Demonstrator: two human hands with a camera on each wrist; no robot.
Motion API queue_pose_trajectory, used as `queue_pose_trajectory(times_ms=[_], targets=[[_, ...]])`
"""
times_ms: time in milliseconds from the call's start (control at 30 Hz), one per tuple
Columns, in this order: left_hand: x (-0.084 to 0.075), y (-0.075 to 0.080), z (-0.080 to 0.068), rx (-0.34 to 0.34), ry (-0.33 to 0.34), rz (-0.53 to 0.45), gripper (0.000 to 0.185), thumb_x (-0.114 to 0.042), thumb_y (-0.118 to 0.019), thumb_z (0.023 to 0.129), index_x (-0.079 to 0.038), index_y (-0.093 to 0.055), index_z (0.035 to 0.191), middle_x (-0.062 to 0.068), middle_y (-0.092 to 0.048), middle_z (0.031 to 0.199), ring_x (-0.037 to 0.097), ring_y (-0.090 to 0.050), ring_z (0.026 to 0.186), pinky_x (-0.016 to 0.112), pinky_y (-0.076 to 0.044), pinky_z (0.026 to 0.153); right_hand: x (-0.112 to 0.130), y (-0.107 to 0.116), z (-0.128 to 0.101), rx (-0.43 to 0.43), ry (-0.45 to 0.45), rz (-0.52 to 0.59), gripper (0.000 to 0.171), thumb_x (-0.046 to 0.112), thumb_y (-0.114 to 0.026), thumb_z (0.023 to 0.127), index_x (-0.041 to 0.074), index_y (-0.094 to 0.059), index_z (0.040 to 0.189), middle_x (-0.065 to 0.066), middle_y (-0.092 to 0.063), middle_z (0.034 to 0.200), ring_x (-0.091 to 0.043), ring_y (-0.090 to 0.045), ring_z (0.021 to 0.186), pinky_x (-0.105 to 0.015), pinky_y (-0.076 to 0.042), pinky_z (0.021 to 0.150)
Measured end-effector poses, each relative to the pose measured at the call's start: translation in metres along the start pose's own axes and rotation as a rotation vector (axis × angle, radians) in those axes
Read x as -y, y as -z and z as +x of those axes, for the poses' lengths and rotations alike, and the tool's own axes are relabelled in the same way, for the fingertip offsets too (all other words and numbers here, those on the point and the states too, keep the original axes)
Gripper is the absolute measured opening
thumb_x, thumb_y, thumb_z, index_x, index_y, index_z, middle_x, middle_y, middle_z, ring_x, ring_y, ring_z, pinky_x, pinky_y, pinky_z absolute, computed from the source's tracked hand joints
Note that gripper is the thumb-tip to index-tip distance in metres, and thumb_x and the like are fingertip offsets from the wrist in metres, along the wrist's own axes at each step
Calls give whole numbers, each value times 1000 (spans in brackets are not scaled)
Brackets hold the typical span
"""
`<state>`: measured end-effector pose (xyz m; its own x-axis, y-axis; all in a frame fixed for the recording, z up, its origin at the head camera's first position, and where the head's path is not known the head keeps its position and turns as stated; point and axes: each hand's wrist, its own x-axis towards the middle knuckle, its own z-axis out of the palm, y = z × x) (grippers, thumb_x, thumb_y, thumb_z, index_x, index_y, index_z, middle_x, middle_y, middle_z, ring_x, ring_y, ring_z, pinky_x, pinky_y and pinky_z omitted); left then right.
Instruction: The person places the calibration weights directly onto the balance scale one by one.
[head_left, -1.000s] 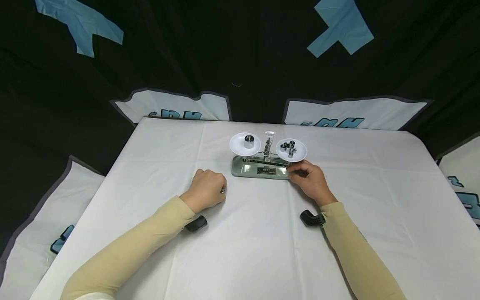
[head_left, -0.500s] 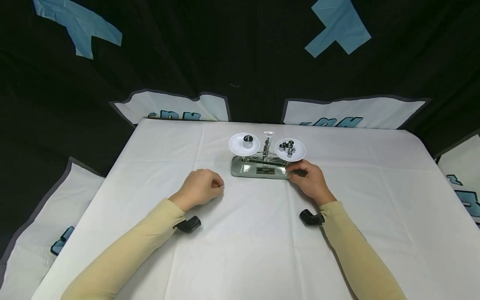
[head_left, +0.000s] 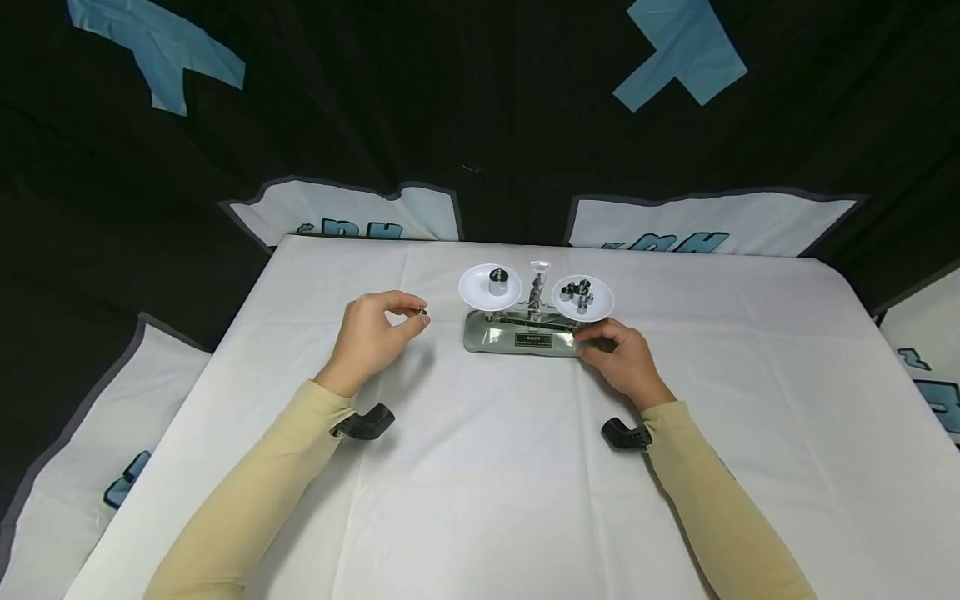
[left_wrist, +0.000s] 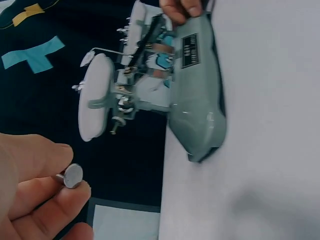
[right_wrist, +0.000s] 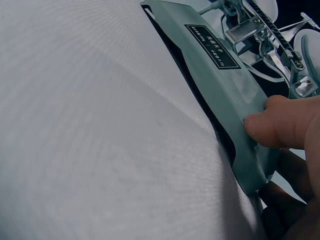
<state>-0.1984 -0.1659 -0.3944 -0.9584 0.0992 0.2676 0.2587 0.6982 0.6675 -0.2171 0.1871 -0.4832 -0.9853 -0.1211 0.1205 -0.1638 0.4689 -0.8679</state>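
Note:
A green balance scale (head_left: 491, 333) stands toward the back of the white table, with two white pans. One large metal weight (head_left: 498, 283) sits on the left pan (head_left: 472, 292); several smaller weights (head_left: 581, 293) stand on the right pan (head_left: 600, 308). Left of the scale, above the cloth, my left hand (head_left: 371, 337) pinches a small metal weight (left_wrist: 74, 176) between thumb and fingertips. My right hand (head_left: 621, 360) grips the right end of the scale's base (right_wrist: 225, 90), its thumb on the front face and the other fingers partly hidden behind.
White cloth (head_left: 487, 483) covers the table around the scale. Behind the table's back edge hangs a black curtain (head_left: 510, 125) with blue and white patches. A black wrist camera (head_left: 367, 422) is strapped under the left sleeve, another black wrist camera (head_left: 624, 435) under the right.
My left hand has risen from the table, turned, and moved up and slightly left, bringing the small weight into view. The right hand stays on the base; the scale has not moved.

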Motion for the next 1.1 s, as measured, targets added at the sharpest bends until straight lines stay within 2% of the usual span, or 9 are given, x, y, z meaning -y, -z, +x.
queue_pose_trajectory(times_ms=[167,367,533,833,967,1100], targets=[[-4,2,9,-52,6,-45,21,-12,-72,88,-4,-78,106,16,-78,99,33,-70,102,43,-49,88,-1,0,-1,2,-6,4,18,-5,-70,85,-4,-74,102,-20,-70,119,-32,-63,119,-45,-49,107],[-10,0,20,-76,11,-99,21,-11,-72,88,-4,-78,107,15,-78,102,29,-69,104,35,-43,83,-1,0,-1,5,1,-2,18,-5,-69,85,-3,-75,102,-20,-71,118,-33,-63,119,-46,-49,106],[-18,-5,28,-78,5,-139,21,-12,-73,88,-6,-78,108,14,-78,103,28,-68,105,40,-46,86,-1,0,0,2,12,-9,18,-4,-70,85,-3,-75,102,-19,-71,117,-31,-64,118,-40,-50,104],[-27,-15,41,-69,-10,-174,21,-12,-73,88,-6,-78,108,14,-78,105,27,-69,107,43,-49,91,-1,0,-2,3,9,1,17,-4,-70,85,-3,-75,102,-19,-70,117,-30,-64,117,-16,-47,96],[-30,-18,45,-61,-24,-189,21,-12,-74,88,-6,-79,107,13,-79,103,27,-69,107,44,-49,91,0,0,-2,2,10,0,17,-4,-70,85,-3,-75,102,-19,-71,117,-29,-64,116,-18,-48,96],[-31,-22,49,-39,-24,-195,20,-12,-76,87,-6,-79,106,12,-79,103,27,-68,109,40,-48,89,0,1,-1,1,8,2,17,-4,-70,85,-3,-75,102,-19,-71,117,-29,-64,115,-21,-50,96]])
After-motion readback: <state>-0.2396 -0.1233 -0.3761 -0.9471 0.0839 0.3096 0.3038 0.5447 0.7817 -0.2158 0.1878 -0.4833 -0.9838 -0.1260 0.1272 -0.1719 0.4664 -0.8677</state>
